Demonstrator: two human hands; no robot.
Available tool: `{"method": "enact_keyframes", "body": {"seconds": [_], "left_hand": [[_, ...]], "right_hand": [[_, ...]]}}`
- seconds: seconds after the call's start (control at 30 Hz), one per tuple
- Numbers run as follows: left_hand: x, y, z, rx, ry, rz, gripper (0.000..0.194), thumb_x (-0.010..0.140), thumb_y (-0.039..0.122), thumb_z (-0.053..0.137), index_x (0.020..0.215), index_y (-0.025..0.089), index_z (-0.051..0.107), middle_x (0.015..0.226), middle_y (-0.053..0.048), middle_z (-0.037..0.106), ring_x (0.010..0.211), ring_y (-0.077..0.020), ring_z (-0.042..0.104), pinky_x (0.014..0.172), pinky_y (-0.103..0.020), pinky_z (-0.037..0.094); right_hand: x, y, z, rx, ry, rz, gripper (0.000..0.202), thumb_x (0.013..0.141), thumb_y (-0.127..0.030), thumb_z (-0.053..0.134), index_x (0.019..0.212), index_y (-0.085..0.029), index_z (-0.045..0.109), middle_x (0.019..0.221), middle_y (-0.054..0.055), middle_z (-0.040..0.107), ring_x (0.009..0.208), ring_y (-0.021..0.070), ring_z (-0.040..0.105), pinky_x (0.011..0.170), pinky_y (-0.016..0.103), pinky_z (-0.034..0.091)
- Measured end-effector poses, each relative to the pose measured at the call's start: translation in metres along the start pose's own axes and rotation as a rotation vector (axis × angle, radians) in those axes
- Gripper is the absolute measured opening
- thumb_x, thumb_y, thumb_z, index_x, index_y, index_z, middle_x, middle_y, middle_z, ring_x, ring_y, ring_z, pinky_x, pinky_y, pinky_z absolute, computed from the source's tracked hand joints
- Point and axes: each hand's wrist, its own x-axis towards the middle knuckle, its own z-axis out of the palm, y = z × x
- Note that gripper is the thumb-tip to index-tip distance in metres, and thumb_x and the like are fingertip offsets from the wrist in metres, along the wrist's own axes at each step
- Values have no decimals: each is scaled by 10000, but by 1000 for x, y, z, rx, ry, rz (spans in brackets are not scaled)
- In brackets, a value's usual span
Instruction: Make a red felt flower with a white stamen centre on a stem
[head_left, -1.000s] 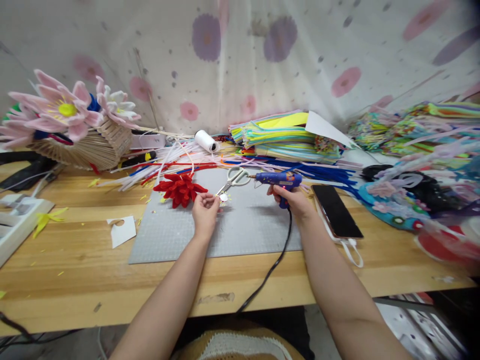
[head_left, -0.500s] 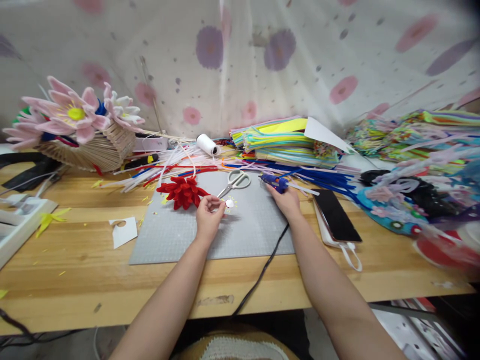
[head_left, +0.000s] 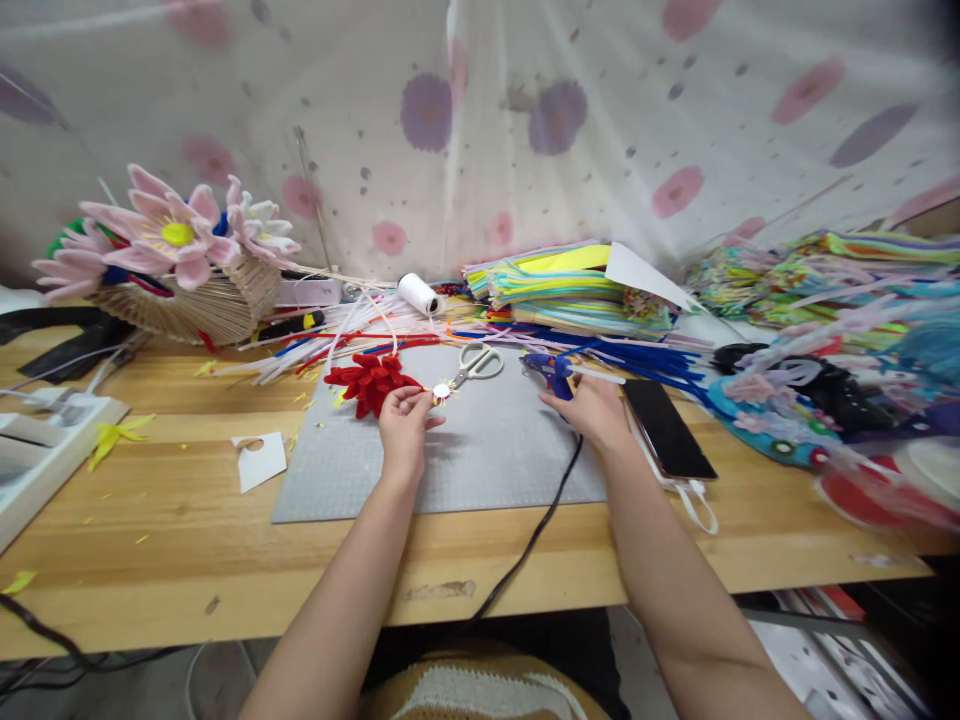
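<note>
Fingers of our left hand (head_left: 403, 432) pinch a white disc (head_left: 442, 392) near mid-frame, probably light, flimsy and best held by its rim; our right hand (head_left: 594, 408) touches a blue glue gun (head_left: 556, 375), its grip unclear, while a stick-built basket (head_left: 184, 312), upper left, bears pink flowers (head_left: 177, 234).

The right hand (head_left: 595, 410) hides part of the glue gun (head_left: 553, 374); the left edge cuts off the white box (head_left: 67, 445).
</note>
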Motion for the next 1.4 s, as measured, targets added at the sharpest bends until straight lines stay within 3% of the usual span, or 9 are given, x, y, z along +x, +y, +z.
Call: {"method": "enact_keyframes", "body": {"seconds": [0.07,0.13,0.3,0.5,0.7,0.93,1.23,1.4], "left_hand": [[0,8,-2,-38,-5,-83,395,533,269,760,832,150,531,707,10,605,620,-102,594,475,-197,504],[-1,13,-4,-61,-10,-135,378,534,241,757,823,149,533,722,1,618,620,-102,597,477,-197,502],[-5,16,-3,-79,0,-194,314,570,181,732,805,149,527,728,-10,632,631,-114,616,485,-207,511],[-7,18,-6,-73,-7,-222,269,607,160,710,801,143,524,744,-24,642,640,-122,633,466,-201,505],[-7,18,-7,-68,2,-226,259,606,140,702,787,145,517,725,-19,641,634,-125,634,463,-203,503],[-7,19,-4,-67,-4,-226,248,619,132,697,792,141,520,730,-21,636,641,-124,632,470,-200,500],[-8,17,-3,-57,17,-207,252,624,127,687,796,141,504,715,-20,636,632,-130,635,472,-207,501],[-9,15,-4,-37,23,-190,252,631,139,680,806,144,498,720,-22,636,644,-136,642,476,-213,502]], "right_hand": [[-10,-7,-7,-156,27,50,391,633,-461,727,841,-151,610,969,182,637,1022,343,553,876,439,401],[-20,-19,-9,-177,25,5,328,658,-418,717,820,-165,586,878,135,642,904,299,580,773,394,427],[-34,-71,7,152,103,-373,138,839,-318,532,773,-205,574,763,48,635,738,180,573,664,293,421],[-33,-116,26,245,142,-658,173,897,-275,464,898,-212,626,839,66,664,827,186,594,725,297,448],[-34,-124,34,162,165,-759,198,908,-328,469,956,-222,629,977,78,665,933,199,570,805,311,437],[-31,-125,40,121,194,-803,214,929,-292,440,921,-214,639,918,72,667,890,185,563,790,303,428],[-29,-123,50,167,409,-934,110,896,-242,518,909,-189,614,863,47,682,829,163,566,755,273,443],[-30,-124,52,160,388,-917,124,905,-229,497,887,-193,615,857,40,687,830,161,571,748,270,441]]}}
